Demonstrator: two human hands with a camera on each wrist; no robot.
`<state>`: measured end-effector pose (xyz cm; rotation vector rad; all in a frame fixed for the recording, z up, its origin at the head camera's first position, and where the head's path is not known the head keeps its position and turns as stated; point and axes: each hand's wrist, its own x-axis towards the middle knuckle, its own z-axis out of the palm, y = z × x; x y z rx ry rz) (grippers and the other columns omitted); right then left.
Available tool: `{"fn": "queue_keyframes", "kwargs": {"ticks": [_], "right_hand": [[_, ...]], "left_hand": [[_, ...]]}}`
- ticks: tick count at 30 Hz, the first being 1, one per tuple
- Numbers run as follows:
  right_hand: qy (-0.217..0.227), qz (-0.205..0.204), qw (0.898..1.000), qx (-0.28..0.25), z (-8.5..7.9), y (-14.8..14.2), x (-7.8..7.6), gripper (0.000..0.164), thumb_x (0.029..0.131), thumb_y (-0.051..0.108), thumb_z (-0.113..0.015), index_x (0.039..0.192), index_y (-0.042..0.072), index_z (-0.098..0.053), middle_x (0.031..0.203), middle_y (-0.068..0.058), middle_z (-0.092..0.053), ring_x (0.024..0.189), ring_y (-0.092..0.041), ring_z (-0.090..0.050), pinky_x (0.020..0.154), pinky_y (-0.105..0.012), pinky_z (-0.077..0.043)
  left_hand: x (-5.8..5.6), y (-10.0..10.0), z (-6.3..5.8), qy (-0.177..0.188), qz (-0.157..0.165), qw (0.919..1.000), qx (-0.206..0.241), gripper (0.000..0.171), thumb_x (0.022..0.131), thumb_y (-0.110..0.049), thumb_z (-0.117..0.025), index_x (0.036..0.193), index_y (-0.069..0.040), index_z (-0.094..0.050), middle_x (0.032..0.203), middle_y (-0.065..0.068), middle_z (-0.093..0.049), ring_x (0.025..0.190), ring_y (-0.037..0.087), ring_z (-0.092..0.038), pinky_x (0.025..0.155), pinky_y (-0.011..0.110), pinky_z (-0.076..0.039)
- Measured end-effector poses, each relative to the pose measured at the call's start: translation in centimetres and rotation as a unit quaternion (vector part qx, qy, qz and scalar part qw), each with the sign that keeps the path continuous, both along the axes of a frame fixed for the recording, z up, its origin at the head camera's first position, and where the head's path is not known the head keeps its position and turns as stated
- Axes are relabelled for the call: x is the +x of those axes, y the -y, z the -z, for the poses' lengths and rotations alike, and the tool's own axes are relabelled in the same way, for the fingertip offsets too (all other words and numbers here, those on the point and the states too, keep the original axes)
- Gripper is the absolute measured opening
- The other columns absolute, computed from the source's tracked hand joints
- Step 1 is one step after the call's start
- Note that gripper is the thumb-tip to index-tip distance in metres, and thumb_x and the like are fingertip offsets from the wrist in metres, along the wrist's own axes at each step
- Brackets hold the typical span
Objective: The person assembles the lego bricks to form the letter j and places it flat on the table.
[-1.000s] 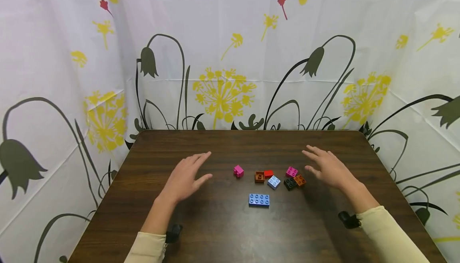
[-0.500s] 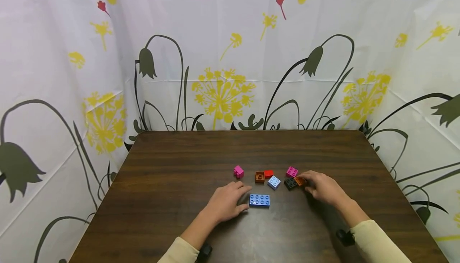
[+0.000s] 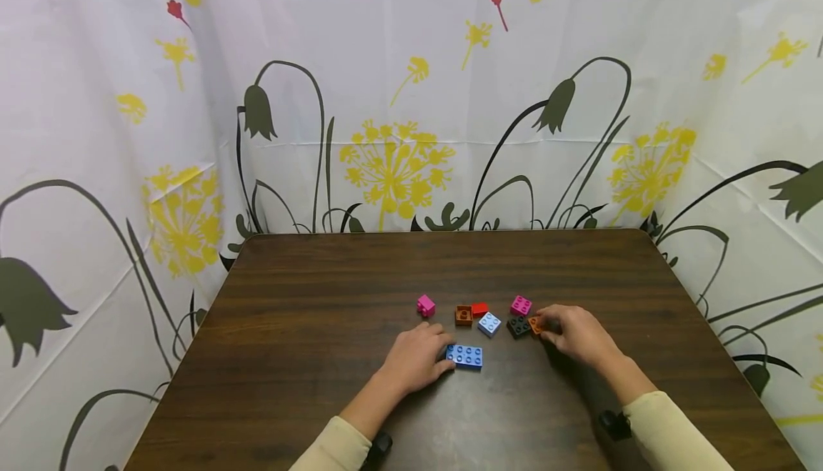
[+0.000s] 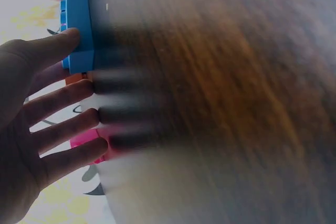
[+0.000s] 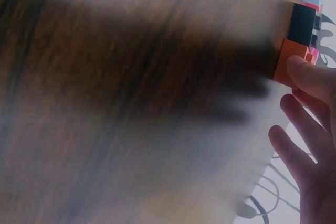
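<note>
My left hand point(image 3: 419, 358) pinches the left end of a long blue toy brick point(image 3: 468, 357). In the left wrist view the thumb lies on the near side of that blue brick point(image 4: 81, 30), and the other fingers spread beside it. My right hand point(image 3: 580, 335) pinches a small orange brick point(image 3: 534, 325) between thumb and index finger. The right wrist view shows the thumb over the orange brick point(image 5: 289, 64); the remaining fingers stand apart from it. A black brick point(image 3: 518, 326) sits right beside the orange one.
Behind the blue brick lie a light blue brick point(image 3: 489, 324), a brown brick point(image 3: 464, 315) and a red brick point(image 3: 479, 309). One pink brick point(image 3: 426, 306) is further left, another pink brick point(image 3: 521, 305) behind the black one. A flowered curtain point(image 3: 398, 99) hangs behind the wooden table point(image 3: 308, 271).
Both hands have come down from above the table. The left moved right and forward to the blue brick and took hold of it; the right moved onto the orange brick and pinches it.
</note>
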<state>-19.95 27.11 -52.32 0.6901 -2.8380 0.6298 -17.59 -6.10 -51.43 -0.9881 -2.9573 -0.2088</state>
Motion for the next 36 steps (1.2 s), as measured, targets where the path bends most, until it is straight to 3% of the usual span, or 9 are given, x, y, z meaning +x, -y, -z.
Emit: {"fn": "queue_keyframes", "kwargs": {"ticks": [5,10,15,21,29,36], "right_hand": [[-0.012,0.009,0.999,-0.051,-1.2,0.0,0.0,0.032,0.075,0.005,-0.085,0.101,0.006,-0.067,0.096,-0.004,-0.068,0.088,-0.025,-0.068,0.076,-0.046,-0.054],[-0.023,-0.027,0.995,-0.089,-2.1,2.1,0.3,0.044,0.075,0.006,-0.084,0.115,0.002,-0.066,0.100,-0.005,-0.063,0.092,-0.022,-0.067,0.078,-0.042,-0.055],[0.007,-0.071,0.995,-0.074,-2.1,5.2,1.6,0.039,0.080,0.014,-0.082,0.116,0.008,-0.069,0.104,0.002,-0.059,0.089,-0.016,-0.060,0.075,-0.033,-0.054],[0.032,-0.116,0.990,-0.069,-1.5,7.8,2.8,0.036,0.085,0.017,-0.078,0.118,0.008,-0.069,0.109,0.004,-0.063,0.094,-0.011,-0.060,0.081,-0.036,-0.053],[0.052,-0.103,0.992,-0.045,-0.9,8.7,3.6,0.037,0.088,0.020,-0.075,0.122,0.008,-0.069,0.115,-0.002,-0.069,0.104,-0.016,-0.064,0.086,-0.042,-0.053],[0.049,-0.105,0.993,-0.021,-0.7,9.2,3.5,0.036,0.088,0.022,-0.075,0.122,0.009,-0.070,0.115,-0.003,-0.067,0.103,-0.016,-0.063,0.085,-0.041,-0.053]], "left_hand": [[-0.1,-0.1,0.1,-0.004,-0.003,1.0000,0.002,0.038,0.087,-0.047,-0.071,0.118,-0.024,-0.071,0.105,-0.005,-0.065,0.090,0.013,-0.057,0.072,0.031,-0.051],[-0.2,0.0,0.2,-0.006,-0.004,1.0000,0.005,0.038,0.087,-0.047,-0.071,0.117,-0.024,-0.072,0.105,-0.006,-0.064,0.091,0.013,-0.057,0.072,0.032,-0.051],[-0.2,0.0,0.2,-0.005,-0.003,0.9999,0.010,0.037,0.087,-0.048,-0.071,0.116,-0.025,-0.072,0.104,-0.006,-0.064,0.091,0.013,-0.056,0.071,0.032,-0.051],[-0.2,0.0,0.4,-0.005,-0.003,0.9999,0.014,0.037,0.086,-0.048,-0.071,0.115,-0.025,-0.072,0.104,-0.006,-0.064,0.090,0.013,-0.056,0.071,0.031,-0.051],[-0.3,0.0,0.4,0.002,-0.001,0.9997,0.023,0.037,0.086,-0.049,-0.071,0.114,-0.025,-0.072,0.104,-0.006,-0.064,0.091,0.013,-0.056,0.071,0.031,-0.051],[-0.3,0.1,0.6,0.001,-0.001,0.9998,0.021,0.038,0.087,-0.051,-0.070,0.114,-0.024,-0.072,0.104,-0.005,-0.064,0.090,0.013,-0.056,0.070,0.031,-0.051]]}}
